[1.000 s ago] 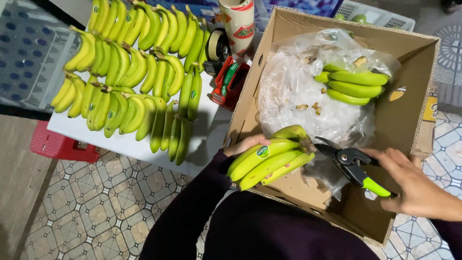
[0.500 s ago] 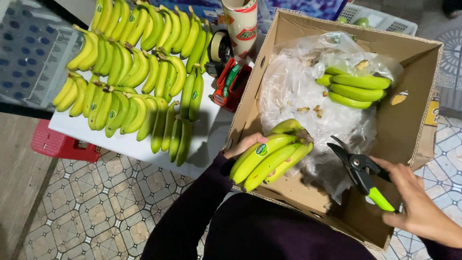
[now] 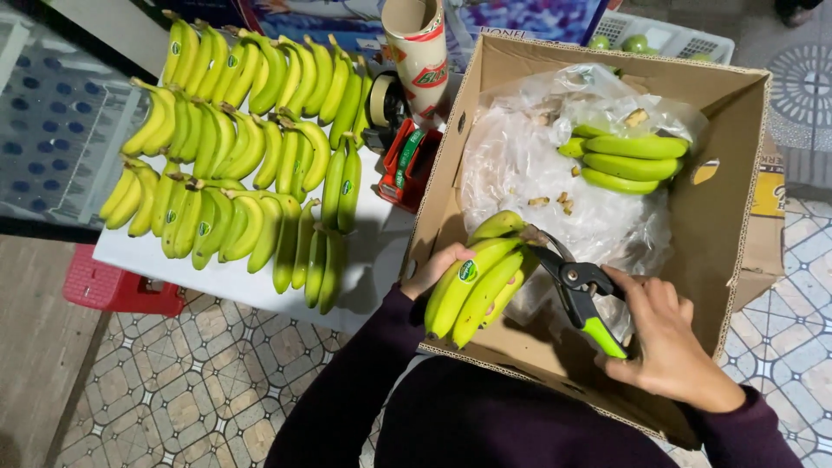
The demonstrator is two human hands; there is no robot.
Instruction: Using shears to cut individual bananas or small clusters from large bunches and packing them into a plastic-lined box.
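Green-yellow bananas form the small bunch (image 3: 472,286) gripped by the left hand (image 3: 433,273), whose fingers are wrapped around it from the underside at the near-left corner of the cardboard box (image 3: 737,217). The bunch is tilted, stem end up and toward the box interior. The right hand (image 3: 663,342) is closed around the green handle of a pair of black shears (image 3: 576,290). The blade tips of the shears sit at the stem end of the bunch; whether they touch the stem cannot be told.

Inside the box, a crumpled clear plastic liner (image 3: 529,165) covers the bottom and the far wall. A second bunch of green bananas (image 3: 628,160) lies on the liner near the far-right corner, well apart from the held bunch. Small brown stem scraps (image 3: 555,201) lie on the liner between the two bunches.

To the left of the box, many banana bunches (image 3: 243,156) lie in rows on a white tabletop (image 3: 373,269). A cardboard tube (image 3: 420,52) stands upright at the far edge of the tabletop, with a red tape dispenser (image 3: 407,160) just beside the box wall. A red stool (image 3: 113,286) stands on the tiled floor (image 3: 182,381).
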